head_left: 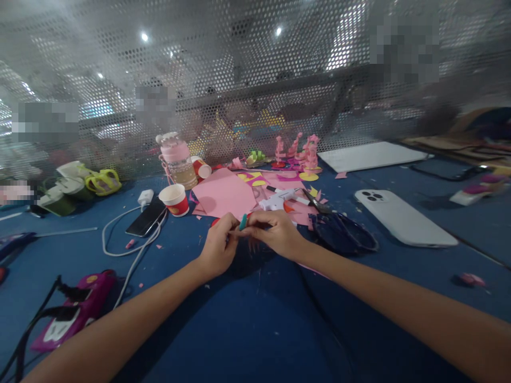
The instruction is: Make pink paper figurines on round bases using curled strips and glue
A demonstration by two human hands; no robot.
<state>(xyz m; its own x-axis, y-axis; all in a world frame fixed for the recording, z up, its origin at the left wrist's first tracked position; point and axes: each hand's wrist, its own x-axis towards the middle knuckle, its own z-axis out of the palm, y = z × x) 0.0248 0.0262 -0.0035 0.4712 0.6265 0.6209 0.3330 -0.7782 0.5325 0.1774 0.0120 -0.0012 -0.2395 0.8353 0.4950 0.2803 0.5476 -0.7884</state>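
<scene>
My left hand point(219, 246) and my right hand point(278, 234) meet over the blue tabletop, fingertips pinched together. Between them is a small teal strip point(243, 222), bent or curved, which looks like paper or foam. Both hands appear to grip it, though fingers hide part of it. Just beyond lie pink sheets point(225, 192) and a white glue gun point(279, 199). Dark-handled scissors or pliers point(317, 202) rest to the right of the glue gun. Several pink star-topped ornaments point(312, 154) on small round bases stand farther back.
A perforated metal screen point(239, 80) rises behind the table. Leftward are a paper cup point(175, 202), pink-lidded bottle point(178, 159), black phone point(147, 218), white cable point(104, 239) and purple case point(93, 298). To the right are a dark pouch point(343, 233) and white phone point(405, 218).
</scene>
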